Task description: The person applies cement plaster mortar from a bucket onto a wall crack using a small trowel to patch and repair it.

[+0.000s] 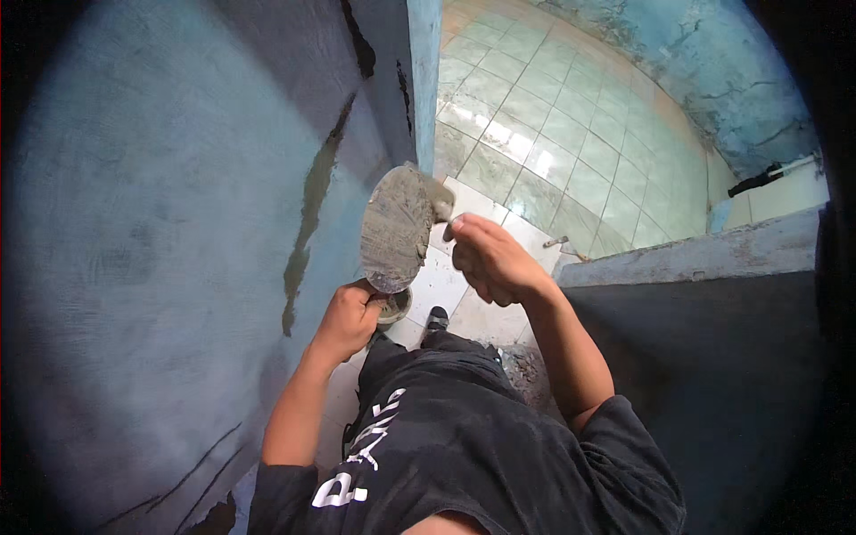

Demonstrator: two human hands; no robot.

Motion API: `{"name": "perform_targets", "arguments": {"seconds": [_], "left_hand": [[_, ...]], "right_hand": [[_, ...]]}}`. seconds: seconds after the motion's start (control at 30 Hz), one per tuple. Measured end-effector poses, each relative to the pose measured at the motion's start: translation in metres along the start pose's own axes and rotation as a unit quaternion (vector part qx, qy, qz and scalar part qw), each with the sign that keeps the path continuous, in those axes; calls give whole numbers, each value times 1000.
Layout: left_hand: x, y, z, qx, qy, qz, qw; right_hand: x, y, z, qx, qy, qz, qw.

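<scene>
My left hand (348, 319) is closed on the lower edge of a flat, rounded grey board (390, 236), tilted up in front of the blue wall. Grey mortar is smeared over the board and lies thicker along its right edge. At that edge, my right hand (495, 260) has its fingers closed around a small trowel (439, 201), mostly hidden and blurred, whose end meets the mortar. Just below the board, partly covered by my left hand, stands a bucket (395, 306) with grey matter inside.
A damp grey strip (312, 201) runs down the cracked blue wall (160, 223) at left. Beyond a doorway lies a wet green tiled floor (571, 134). A low ledge (695, 254) stands at right, a small tool (555, 242) near its end. Rubble (526, 370) lies beside my legs.
</scene>
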State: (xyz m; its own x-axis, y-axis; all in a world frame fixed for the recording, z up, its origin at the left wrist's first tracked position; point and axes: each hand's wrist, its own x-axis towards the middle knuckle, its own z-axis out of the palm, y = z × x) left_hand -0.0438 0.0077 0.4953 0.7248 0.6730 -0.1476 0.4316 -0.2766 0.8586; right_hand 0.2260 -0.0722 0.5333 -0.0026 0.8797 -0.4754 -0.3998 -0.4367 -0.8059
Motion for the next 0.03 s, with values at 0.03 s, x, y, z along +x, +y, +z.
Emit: {"name": "perform_targets", "arguments": {"seconds": [0.03], "left_hand": [[1, 0, 3, -14, 12, 4, 1000]], "right_hand": [[-1, 0, -1, 0, -1, 0, 1000]]}}
